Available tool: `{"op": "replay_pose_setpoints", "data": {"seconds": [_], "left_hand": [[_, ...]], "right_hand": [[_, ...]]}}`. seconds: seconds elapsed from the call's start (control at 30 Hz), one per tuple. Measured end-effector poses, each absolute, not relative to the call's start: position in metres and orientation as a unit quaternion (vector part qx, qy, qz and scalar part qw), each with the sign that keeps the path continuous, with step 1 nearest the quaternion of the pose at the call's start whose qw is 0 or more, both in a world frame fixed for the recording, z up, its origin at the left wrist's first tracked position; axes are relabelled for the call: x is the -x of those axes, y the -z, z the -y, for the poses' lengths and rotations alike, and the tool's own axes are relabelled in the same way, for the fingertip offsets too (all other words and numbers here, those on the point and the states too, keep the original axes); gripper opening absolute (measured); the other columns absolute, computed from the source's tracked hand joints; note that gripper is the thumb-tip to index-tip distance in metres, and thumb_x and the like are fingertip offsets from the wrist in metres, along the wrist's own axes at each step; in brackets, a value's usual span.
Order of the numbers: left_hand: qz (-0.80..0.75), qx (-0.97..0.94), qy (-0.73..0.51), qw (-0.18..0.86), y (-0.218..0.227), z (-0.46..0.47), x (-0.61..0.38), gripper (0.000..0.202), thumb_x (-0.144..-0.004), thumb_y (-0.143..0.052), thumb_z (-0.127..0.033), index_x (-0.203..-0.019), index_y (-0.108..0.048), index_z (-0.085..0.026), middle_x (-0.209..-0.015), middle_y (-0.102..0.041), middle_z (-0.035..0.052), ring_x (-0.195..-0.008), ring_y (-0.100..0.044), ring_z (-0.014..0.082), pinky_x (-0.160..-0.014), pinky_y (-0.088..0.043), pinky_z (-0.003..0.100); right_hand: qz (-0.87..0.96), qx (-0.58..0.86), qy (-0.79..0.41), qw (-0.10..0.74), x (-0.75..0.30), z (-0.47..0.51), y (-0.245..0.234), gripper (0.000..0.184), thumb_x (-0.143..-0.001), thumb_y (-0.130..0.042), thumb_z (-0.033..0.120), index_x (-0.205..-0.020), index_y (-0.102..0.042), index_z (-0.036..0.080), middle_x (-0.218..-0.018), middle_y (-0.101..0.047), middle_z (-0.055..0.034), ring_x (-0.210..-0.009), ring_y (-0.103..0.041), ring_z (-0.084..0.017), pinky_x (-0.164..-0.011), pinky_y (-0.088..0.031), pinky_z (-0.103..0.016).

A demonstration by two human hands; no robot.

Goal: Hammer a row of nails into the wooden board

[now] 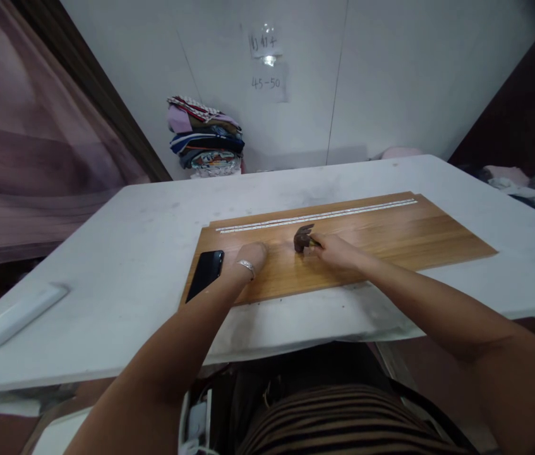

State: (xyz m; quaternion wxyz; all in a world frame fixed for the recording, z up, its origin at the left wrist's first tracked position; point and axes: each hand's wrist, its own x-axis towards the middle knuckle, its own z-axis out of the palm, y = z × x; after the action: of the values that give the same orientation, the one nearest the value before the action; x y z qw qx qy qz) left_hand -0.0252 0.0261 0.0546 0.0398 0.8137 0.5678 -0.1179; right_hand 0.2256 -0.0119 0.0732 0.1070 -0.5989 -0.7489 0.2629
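A white bench [120, 253] spans the frame, with a wooden board [385, 237] across its middle. Near the frame's centre, the left hand [254, 254] is curled, any grasp hidden; rightward, the right hand [334, 249] encloses a hammer [302, 239].

Wood-grain board [390, 246] carried by white surface [153, 253]; long white object [21, 318], holed at one end, laid at left; dark specks [343, 307] seen near board's front edge

Both arms [172, 357] outstretched, left hand [252, 256] lowered (fingers indistinct); right hand [336, 251] closed, fist-like
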Motion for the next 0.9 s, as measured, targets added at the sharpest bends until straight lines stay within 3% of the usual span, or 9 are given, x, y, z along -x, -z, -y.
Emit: {"op": "replay_pose_setpoints", "data": {"seconds": [0.1,0.2,0.47,0.63,0.73,0.9], "left_hand": [[-0.577,-0.805,0.128,0.049,-0.058,-0.022,0.024,0.037,-0.103,-0.049,-0.012,-0.125,-0.079,-0.010,-0.124,-0.079,0.0224,-0.120,-0.077,0.0304,-0.104,-0.059,0.038],[-0.584,-0.798,0.132,0.063,-0.063,-0.018,0.025,0.039,-0.103,-0.048,-0.012,-0.127,-0.078,-0.009,-0.132,-0.077,0.0229,-0.125,-0.075,0.0320,-0.106,-0.058,0.040],[-0.595,-0.792,0.105,0.082,-0.065,-0.013,0.026,0.038,-0.101,-0.049,-0.012,-0.125,-0.078,-0.011,-0.132,-0.077,0.0209,-0.123,-0.075,0.0306,-0.106,-0.058,0.037],[-0.608,-0.786,0.043,0.105,-0.055,-0.016,0.030,0.030,-0.097,-0.057,-0.011,-0.116,-0.080,-0.013,-0.125,-0.080,0.0186,-0.121,-0.076,0.0302,-0.105,-0.058,0.036],[-0.622,-0.765,-0.042,0.165,-0.045,-0.017,0.031,0.026,-0.093,-0.062,-0.010,-0.109,-0.081,-0.017,-0.116,-0.083,0.0123,-0.112,-0.077,0.0264,-0.101,-0.059,0.033],[-0.600,-0.683,-0.247,0.335,-0.026,-0.021,0.019,0.019,-0.085,-0.073,-0.017,-0.101,-0.082,-0.021,-0.087,-0.081,0.0029,-0.082,-0.075,0.0178,-0.079,-0.060,0.026]], "right_hand": [[0.743,0.605,-0.259,0.124,-0.236,0.009,-0.067,0.025,-0.103,-0.060,0.021,-0.123,-0.075,0.016,-0.125,-0.080,-0.0162,-0.106,-0.074,-0.028,-0.086,-0.050,-0.031],[0.736,0.606,-0.264,0.145,-0.248,0.008,-0.059,0.023,-0.101,-0.060,0.019,-0.117,-0.075,0.015,-0.111,-0.082,-0.0152,-0.095,-0.073,-0.026,-0.081,-0.050,-0.030],[0.662,0.640,-0.313,0.232,-0.261,0.013,-0.045,0.006,-0.096,-0.065,0.018,-0.095,-0.070,0.019,-0.081,-0.074,-0.0052,-0.073,-0.065,-0.018,-0.068,-0.048,-0.026],[0.585,0.647,-0.416,0.258,-0.275,0.011,-0.045,0.016,-0.100,-0.065,0.022,-0.085,-0.058,0.022,-0.063,-0.063,0.0025,-0.048,-0.051,-0.011,-0.046,-0.041,-0.022],[0.546,0.637,-0.474,0.266,-0.289,0.007,-0.041,0.024,-0.104,-0.060,0.023,-0.081,-0.054,0.023,-0.053,-0.056,0.0048,-0.041,-0.047,-0.010,-0.040,-0.038,-0.020],[0.490,0.615,-0.532,0.314,-0.307,0.002,-0.032,0.021,-0.107,-0.057,0.022,-0.086,-0.057,0.022,-0.063,-0.066,0.0024,-0.040,-0.049,-0.008,-0.037,-0.039,-0.018]]}}
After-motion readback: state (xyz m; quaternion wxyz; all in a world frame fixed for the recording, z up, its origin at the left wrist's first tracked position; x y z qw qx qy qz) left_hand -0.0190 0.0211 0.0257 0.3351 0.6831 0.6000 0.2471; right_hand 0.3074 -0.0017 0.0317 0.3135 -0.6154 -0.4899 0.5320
